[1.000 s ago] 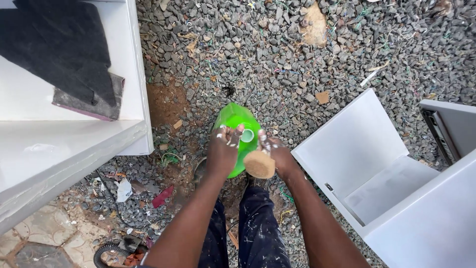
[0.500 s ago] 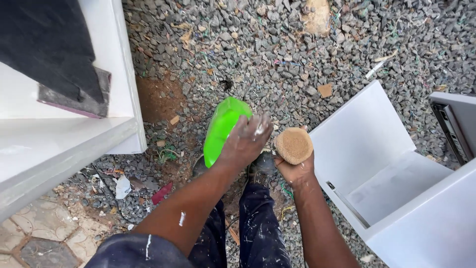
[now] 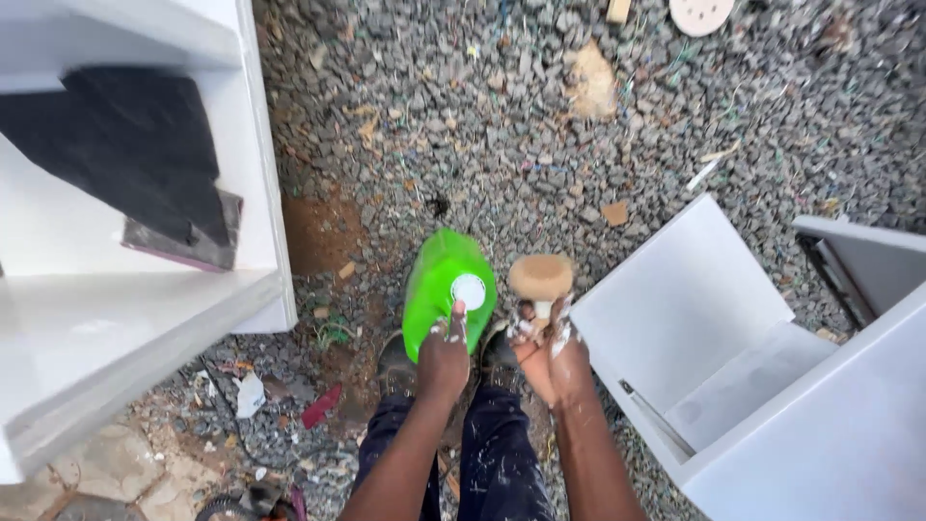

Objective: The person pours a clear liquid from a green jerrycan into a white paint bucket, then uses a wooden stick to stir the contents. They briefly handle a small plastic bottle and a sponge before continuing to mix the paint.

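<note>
My left hand (image 3: 444, 355) grips the green bottle (image 3: 446, 287) by its white cap (image 3: 469, 290); I'd steady it upright while my right hand (image 3: 552, 349) clutches the round tan sponge (image 3: 540, 276).

We've got a bright lime-green bottle (image 3: 439, 289) with a round white cap (image 3: 469, 290) right under our left hand (image 3: 443, 359), whose fingers are flecked with white paint. Our right hand (image 3: 548, 353), smeared white too, grips a tan, sandy-coloured round pad (image 3: 540, 276) on a pale stem. Below the hands our trousers (image 3: 487, 453) are dark navy with white speckles. The gravel (image 3: 540, 125) beyond the bottle is mottled grey with brown and reddish-earth patches. Left of the grip sits a white cabinet (image 3: 145, 328) with a black sheet (image 3: 125, 164) on it; right of the grip, another plain white cabinet (image 3: 733, 357).
</note>
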